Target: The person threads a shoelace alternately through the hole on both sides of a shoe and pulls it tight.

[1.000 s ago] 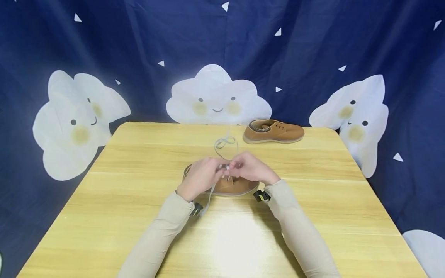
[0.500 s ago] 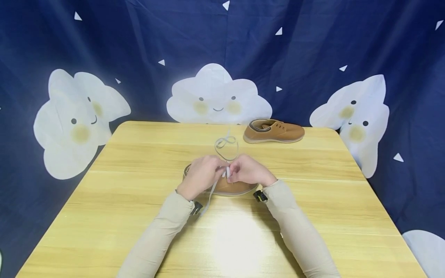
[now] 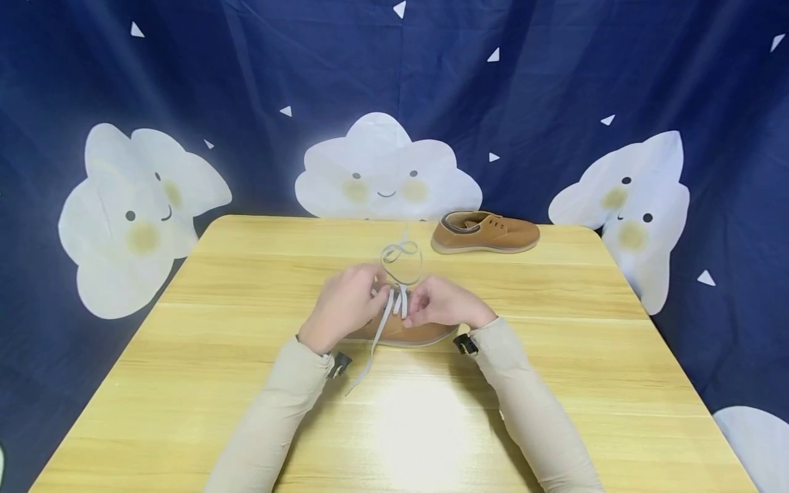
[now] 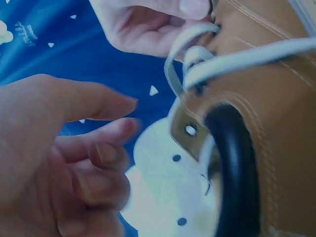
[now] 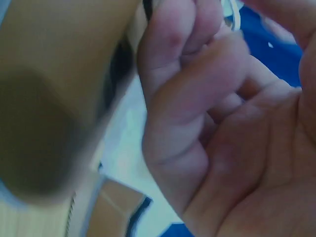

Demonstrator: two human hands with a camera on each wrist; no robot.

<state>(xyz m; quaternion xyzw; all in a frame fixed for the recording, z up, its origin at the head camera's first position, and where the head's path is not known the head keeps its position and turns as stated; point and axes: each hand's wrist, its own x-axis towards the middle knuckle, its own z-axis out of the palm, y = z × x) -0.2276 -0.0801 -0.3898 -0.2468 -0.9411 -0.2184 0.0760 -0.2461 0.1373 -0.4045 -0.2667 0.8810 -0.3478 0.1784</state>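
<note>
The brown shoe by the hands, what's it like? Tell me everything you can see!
The brown shoe looks like leather, with pale stitching, a dark collar and a lighter sole. It sits upright on the wooden table, toe pointing right in the head view. A pale, flat lace goes through eyelets, one end trailing down the near side. The left hand is close but doesn't hold it; the right hand is by the lace, but I can't tell whether it touches the shoe.

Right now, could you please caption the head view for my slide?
Left hand and right hand at a brown shoe with pale lace, a similar shoe farther back on the table.
</note>
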